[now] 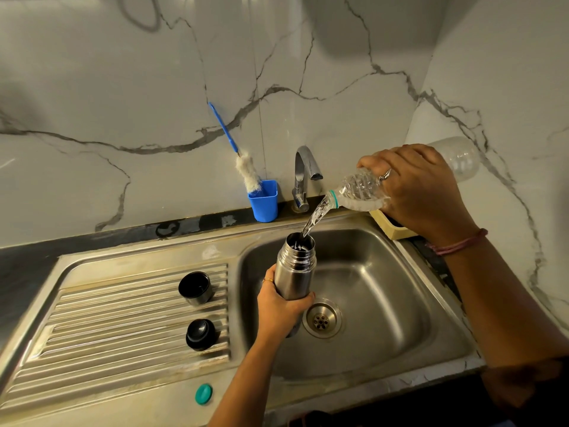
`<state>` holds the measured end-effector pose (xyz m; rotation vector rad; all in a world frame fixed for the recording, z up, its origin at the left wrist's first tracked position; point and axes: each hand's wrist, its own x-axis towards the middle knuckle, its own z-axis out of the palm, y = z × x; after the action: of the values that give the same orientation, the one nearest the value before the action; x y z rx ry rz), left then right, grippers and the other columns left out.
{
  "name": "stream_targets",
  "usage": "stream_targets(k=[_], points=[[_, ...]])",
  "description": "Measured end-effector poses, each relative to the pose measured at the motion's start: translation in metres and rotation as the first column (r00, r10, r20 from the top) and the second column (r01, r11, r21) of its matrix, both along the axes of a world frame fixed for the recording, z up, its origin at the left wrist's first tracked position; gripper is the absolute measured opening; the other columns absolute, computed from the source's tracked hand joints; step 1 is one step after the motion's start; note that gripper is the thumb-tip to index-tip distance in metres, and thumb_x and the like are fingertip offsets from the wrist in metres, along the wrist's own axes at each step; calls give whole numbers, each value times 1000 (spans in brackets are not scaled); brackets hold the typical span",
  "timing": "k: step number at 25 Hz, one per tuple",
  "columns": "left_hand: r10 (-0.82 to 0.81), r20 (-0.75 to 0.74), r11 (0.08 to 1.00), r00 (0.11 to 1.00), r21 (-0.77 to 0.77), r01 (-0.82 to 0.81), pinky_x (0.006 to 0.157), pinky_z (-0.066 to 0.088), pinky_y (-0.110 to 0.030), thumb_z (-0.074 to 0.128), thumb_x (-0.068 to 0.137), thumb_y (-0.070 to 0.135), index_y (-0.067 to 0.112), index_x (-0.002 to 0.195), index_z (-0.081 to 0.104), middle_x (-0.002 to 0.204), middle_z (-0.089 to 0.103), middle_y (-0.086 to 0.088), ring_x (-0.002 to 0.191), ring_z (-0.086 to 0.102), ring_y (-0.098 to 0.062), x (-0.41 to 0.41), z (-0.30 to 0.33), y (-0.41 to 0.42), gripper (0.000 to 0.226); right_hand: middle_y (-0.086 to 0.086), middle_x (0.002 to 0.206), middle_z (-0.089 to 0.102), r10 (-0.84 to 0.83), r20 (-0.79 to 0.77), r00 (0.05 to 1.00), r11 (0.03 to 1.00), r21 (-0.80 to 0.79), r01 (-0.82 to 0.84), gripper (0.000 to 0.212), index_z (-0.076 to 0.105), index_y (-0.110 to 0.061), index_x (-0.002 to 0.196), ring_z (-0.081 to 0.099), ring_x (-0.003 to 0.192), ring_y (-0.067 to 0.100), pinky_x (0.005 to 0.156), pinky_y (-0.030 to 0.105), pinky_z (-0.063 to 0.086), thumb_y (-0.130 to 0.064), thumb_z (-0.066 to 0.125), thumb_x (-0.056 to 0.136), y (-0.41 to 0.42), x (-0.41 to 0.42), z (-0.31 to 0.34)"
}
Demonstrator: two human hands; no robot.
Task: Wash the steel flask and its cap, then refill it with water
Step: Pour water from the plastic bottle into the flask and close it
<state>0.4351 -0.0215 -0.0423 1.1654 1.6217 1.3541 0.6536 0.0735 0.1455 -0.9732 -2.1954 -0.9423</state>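
— While water is being poured, where is the steel flask kept?

— It is held upright over the sink basin, above and just left of the drain. Its lower body is gripped by the left hand, fingers and thumb curled round it. Its mouth is uncapped.

— And the right hand?

— A clear plastic bottle is clasped in it, fingers wrapped over the middle, and is tilted neck-down toward the flask. A stream is seen running from the bottle's neck into the flask's opening.

— Where are the caps found?

— On the ribbed drainboard, left of the basin. The steel cup-cap is set open side up; the black stopper is placed nearer, well apart from it. A teal bottle cap is laid on the sink's front rim.

— What is seen behind?

— A bottle brush is propped in a blue holder against the marble wall, beside the tap. A yellow tray is partly hidden behind the right hand.
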Motion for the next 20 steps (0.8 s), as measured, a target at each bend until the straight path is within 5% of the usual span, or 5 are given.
stream_targets(k=[13,20], points=[[-14,8,1000,1000,-15,14,71,52,-14,90,60,8,20,124,52,106,66,7,89,63,-1,0,-2,-3,75,10,110,67,19,43,999,1000,15,-19,33,59,-11,119,62,100,29,93,42,41,-9,61,86,0,-2,4],[-8,11,1000,1000,-12,8,71,53,-15,90,61,8,20,124,52,106,66,6,89,64,-1,0,-2,-4,75,6,110,67,27,51,998,997,76,-30,29,59,-15,118,62,103,26,96,40,37,-10,43,95,0,-7,7]])
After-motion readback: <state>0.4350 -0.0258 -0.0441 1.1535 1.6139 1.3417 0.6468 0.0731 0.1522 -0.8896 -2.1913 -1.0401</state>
